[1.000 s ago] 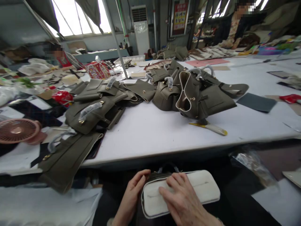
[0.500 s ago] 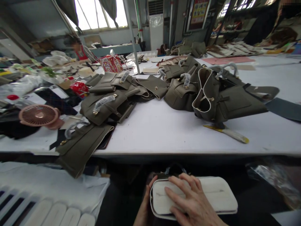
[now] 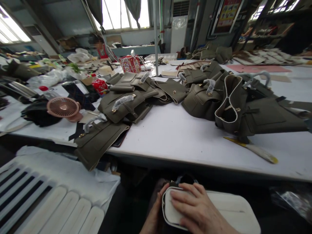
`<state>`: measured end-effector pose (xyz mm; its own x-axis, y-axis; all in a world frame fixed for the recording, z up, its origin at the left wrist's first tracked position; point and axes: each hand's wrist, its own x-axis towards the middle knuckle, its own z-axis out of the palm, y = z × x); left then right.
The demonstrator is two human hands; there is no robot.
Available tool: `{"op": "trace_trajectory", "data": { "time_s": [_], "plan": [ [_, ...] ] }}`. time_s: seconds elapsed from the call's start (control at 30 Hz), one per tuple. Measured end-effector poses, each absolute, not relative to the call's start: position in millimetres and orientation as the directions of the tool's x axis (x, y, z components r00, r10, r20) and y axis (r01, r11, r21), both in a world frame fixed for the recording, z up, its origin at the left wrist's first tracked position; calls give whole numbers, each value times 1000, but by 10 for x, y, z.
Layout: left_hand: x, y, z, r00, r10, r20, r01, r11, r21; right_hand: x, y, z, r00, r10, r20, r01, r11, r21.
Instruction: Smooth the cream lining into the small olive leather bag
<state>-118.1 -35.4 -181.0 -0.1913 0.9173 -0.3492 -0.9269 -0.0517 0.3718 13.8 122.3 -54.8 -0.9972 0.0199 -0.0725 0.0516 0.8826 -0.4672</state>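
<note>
Left grip at one end of a white-panelled bag, partly hidden, hold unclear; right grip spread flat atop.

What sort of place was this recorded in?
Most likely a bag-making workshop: olive bags, one gaping open, are heaped along a long white table, the right hand lies on a white panel, and similar pieces sit side by side at lower left.
</note>
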Motion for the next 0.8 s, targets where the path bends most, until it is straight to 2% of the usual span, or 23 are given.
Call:
{"op": "trace_trajectory", "data": {
  "time_s": [0.07, 0.17, 0.4, 0.67, 0.8],
  "plan": [
    [-1178, -373, -1839, -202, 916, -347, -918, -54, 393, 115, 1240, -501, -986, -15, -166, 77, 842, -534],
    [-1186, -395, -1843, -169, 922, -349, -923, -23, 385, 75, 1247, -445, -976, -37, -213, 97, 807, -583],
    [-1190, -414, -1928, -156, 939, -308, -938, -42, 345, 2, 1176, -551, -986, 17, -168, 117, 786, -607],
    [-1154, -437, -1505, -53, 935, -351, -952, 59, 299, 65, 1113, -587, -987, 99, -129, 159, 745, -648],
    [-1180, -408, -1501, -61, 921, -386, -946, 71, 317, 88, 1101, -545, -988, 104, -112, 152, 731, -666]
  ]
}}
